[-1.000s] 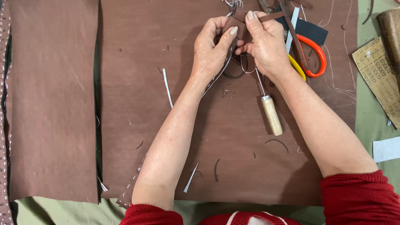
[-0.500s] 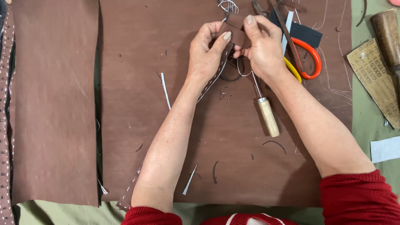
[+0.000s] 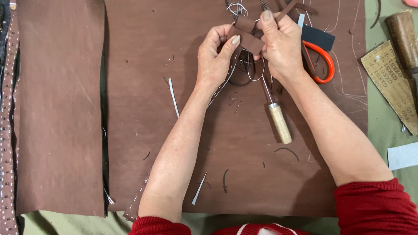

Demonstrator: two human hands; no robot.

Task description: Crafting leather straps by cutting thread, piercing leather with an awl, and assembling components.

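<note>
both hands pinched on a folded leather strip

the left hand point(image 3: 215, 56) and right hand point(image 3: 281, 45) are both closed on a small brown leather strip point(image 3: 248, 37), thumbs and fingertips pinching its folded end, held up over the far part of the big brown leather sheet point(image 3: 244, 165). white thread point(image 3: 250, 65) hangs in loops under the strip. a wooden-handled awl point(image 3: 278, 122) lies just below, near the right wrist, and orange-handled scissors point(image 3: 322, 61) rest beside that hand.

risk, as i judge it: the loose loops could snag on the awl's point or tangle, and the fold could spring open if either pinch eases.

hard to tell: whether a needle is held; fingers hide the stitching, and the scissor blades lie under the hand.
</note>
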